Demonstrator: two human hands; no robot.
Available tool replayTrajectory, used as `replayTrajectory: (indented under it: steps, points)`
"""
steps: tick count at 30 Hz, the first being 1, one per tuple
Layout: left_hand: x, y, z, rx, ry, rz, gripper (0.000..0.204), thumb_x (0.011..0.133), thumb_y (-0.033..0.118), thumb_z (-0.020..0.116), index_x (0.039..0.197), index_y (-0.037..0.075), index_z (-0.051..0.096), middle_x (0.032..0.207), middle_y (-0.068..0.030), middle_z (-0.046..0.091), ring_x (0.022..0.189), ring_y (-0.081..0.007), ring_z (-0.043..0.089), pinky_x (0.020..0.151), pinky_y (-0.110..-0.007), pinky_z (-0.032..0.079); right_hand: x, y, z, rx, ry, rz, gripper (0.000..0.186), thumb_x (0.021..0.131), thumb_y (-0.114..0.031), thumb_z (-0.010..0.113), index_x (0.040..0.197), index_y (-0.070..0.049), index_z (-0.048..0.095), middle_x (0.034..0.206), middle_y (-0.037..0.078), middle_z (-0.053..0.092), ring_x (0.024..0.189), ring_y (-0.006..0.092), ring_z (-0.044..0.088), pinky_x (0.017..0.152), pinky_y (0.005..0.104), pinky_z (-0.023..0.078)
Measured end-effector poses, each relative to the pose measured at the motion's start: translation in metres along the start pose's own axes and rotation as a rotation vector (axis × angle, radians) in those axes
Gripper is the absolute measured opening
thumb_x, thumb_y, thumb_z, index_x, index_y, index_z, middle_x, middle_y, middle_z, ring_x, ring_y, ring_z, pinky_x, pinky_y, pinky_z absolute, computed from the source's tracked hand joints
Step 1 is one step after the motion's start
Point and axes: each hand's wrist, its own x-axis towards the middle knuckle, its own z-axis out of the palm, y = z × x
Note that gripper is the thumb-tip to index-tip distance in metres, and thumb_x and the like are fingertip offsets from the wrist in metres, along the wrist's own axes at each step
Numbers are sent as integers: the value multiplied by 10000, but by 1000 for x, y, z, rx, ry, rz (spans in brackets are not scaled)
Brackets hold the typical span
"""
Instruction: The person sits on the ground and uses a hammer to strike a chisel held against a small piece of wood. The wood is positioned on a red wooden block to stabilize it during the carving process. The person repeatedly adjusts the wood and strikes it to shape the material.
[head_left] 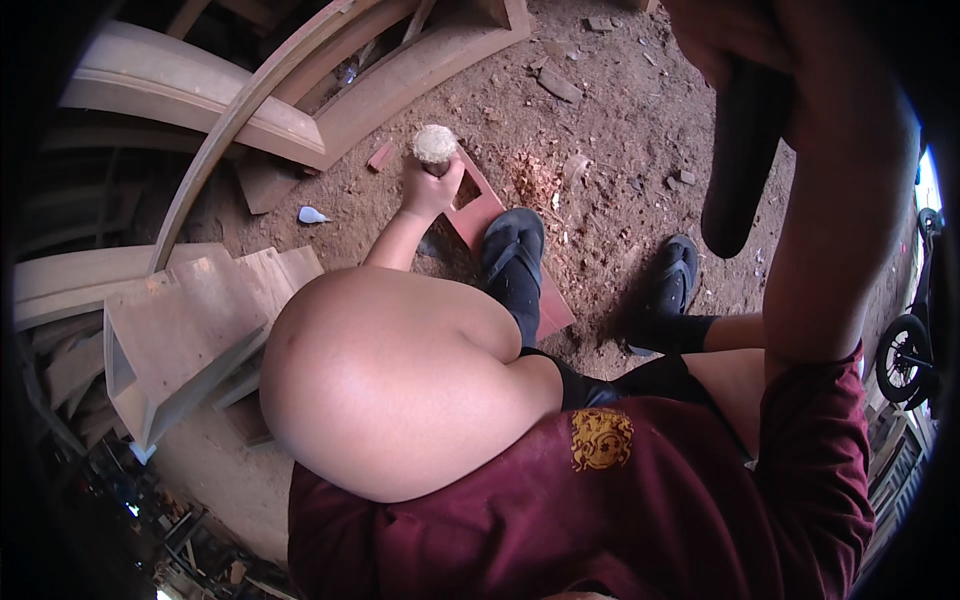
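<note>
At one o'clock the right hand (728, 35) is closed around a dark club (740, 165), probably heavy, stiff, best held endwise; at eleven the left hand (432, 190) clasps a pale-topped handle (435, 144).

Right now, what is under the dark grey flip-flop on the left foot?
A flat reddish wooden board runs under the dark grey flip-flop, showing on both sides; the stretch directly beneath it is covered.

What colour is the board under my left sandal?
The board is a dull reddish pink, seen best in the head view.
</note>
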Motion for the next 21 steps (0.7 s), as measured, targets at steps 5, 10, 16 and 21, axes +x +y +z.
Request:
replayTrajectory:
  steps: [5,10,16,21]
  points:
    - [-2,-5,-6,-12,8,-49,131,828,25,589,702,52,568,614,-1,589,568,-90,588,540,-273,468,-4,6,11,-30,19,3,429,1013,-394,456,870,-17,601,686,111,573,576,267,546,577,378,452]
    - [-1,-15,-2,18,13,-86,94,787,118,642,802,27,620,685,-43,636,638,-166,637,587,-338,493,-23,54,74,-191,-27,137,443,1006,-389,466,898,5,637,721,164,629,616,339,602,634,425,494]
    - [-15,-17,4,113,78,-16,57,811,22,630,861,7,606,779,-15,638,699,-113,620,636,-301,497,-19,48,92,-165,-209,209,512,1001,-449,475,872,17,644,642,137,587,586,289,570,601,406,472]
    - [-13,-18,-8,110,50,-77,62,804,50,624,854,15,618,747,-42,642,693,-149,637,634,-314,501,14,-9,43,-566,263,-318,347,996,-280,476,838,9,585,585,121,532,528,262,570,498,377,442]
